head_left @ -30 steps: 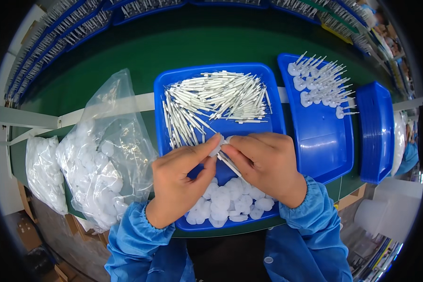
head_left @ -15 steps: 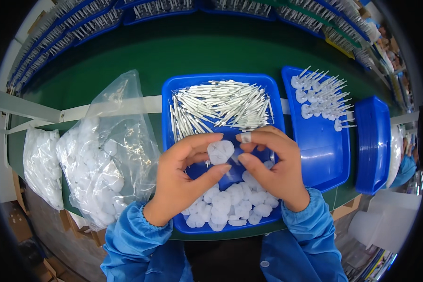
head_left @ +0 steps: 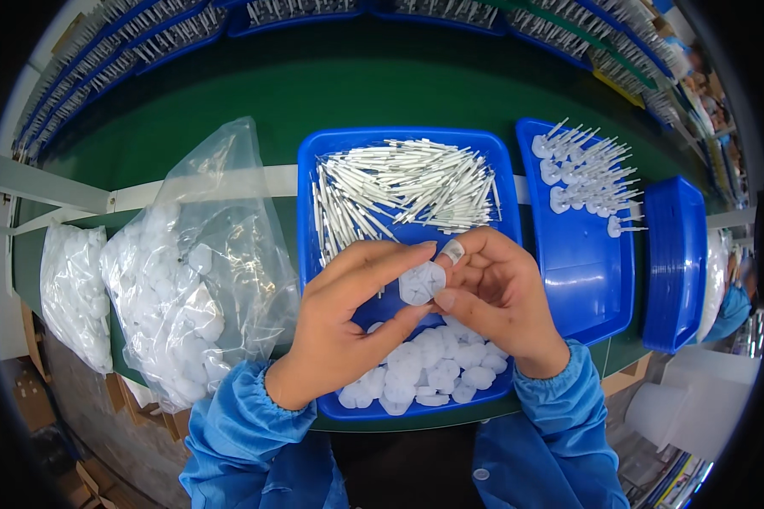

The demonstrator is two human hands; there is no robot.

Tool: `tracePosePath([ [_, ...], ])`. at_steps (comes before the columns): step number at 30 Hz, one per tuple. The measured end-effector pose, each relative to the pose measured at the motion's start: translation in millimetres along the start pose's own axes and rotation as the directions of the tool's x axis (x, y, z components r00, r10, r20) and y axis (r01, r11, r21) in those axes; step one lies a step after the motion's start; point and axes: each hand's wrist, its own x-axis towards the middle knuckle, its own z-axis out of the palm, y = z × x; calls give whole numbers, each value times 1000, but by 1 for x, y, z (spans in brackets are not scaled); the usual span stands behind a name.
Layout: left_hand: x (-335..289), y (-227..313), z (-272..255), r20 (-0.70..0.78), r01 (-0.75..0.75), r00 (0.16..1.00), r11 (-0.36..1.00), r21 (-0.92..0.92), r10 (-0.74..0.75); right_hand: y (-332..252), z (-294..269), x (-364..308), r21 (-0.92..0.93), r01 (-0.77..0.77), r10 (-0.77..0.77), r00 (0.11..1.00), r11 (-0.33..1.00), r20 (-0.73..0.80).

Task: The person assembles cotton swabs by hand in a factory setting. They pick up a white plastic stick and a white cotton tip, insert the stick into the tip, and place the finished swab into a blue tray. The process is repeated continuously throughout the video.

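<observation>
My left hand pinches a translucent white plastic disc with creased lines on its face between thumb and fingers. At the disc's right edge, my right hand is closed, with thumb and forefinger against it; a pale wrap circles one of its fingers. Whether a further small part sits in my right fingers is hidden. Beneath both hands stands a blue tray. Thin white rods are heaped in its far half, and a pile of similar white discs fills its near end.
Left of the tray lies a clear bag of white discs, beside another filled bag. To the right, a blue tray holds discs with rods attached. Stacked blue trays stand beyond it. Rod-filled trays line the green table's far edge.
Both hands have come together: my left hand moved the disc slightly right and down, and my right fingers closed in on its edge. They were apart from it before.
</observation>
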Motion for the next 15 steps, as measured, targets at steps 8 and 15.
tracePosePath([
  [8,2,1,2,25,-55,998,997,61,53,-3,-6,-1,-1,-167,166,984,986,-69],
  [15,3,6,-1,126,-196,977,950,243,169,-3,-14,-10,-483,151,-146,988,862,48],
])
